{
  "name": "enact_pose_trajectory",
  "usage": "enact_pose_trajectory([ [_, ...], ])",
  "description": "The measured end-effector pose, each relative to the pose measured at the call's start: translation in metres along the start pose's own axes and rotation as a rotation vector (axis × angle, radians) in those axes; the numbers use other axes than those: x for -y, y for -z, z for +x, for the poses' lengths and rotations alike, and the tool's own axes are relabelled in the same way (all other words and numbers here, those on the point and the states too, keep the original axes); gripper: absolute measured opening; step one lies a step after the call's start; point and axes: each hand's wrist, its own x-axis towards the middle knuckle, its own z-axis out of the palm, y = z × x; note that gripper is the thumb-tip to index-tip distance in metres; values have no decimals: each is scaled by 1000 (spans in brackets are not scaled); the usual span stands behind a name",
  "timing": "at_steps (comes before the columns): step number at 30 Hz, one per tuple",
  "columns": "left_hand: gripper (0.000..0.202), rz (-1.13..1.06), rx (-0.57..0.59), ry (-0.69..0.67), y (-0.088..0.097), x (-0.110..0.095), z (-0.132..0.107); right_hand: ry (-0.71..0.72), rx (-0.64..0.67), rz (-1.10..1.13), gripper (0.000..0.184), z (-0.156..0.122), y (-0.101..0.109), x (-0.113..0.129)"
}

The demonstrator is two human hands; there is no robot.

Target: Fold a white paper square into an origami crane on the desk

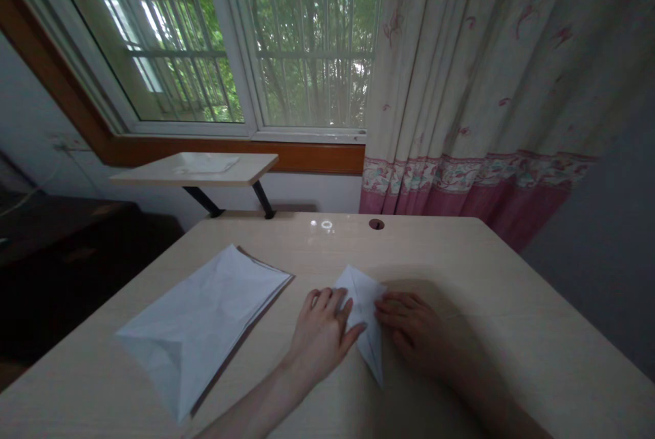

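Note:
A folded sheet of white paper [364, 292], kite-shaped with its long point toward me, lies on the table [286, 384]. My left hand [327, 326] rests on its left side, fingers spread and partly bent, the thumb reaching across the paper. At the right edge of the paper is my right hand [412, 323], its fingers stretched out and the tips touching the fold. Neither hand grips the paper; both lie against it. The hands cover parts of the paper's left and right edges.
To the left lies a stack of larger white paper sheets [205, 316], the top one creased. A small raised shelf [250, 169] holding a crumpled white piece [207, 164] stands at the back left. Behind the table are a window [312, 50] and a curtain [460, 84].

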Motion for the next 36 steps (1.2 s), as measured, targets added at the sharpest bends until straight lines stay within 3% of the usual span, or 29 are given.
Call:
enact_pose_trajectory([
  [10,50,-28,39,39,1,-4,0,39,-7,49,40,0,5,3],
  [27,18,-72,48,-39,-4,-7,-2,146,-108,87,25,0,3,4],
  [36,23,-92,108,-25,-5,-4,-1,218,-117,141,23,-2,3,5],
])
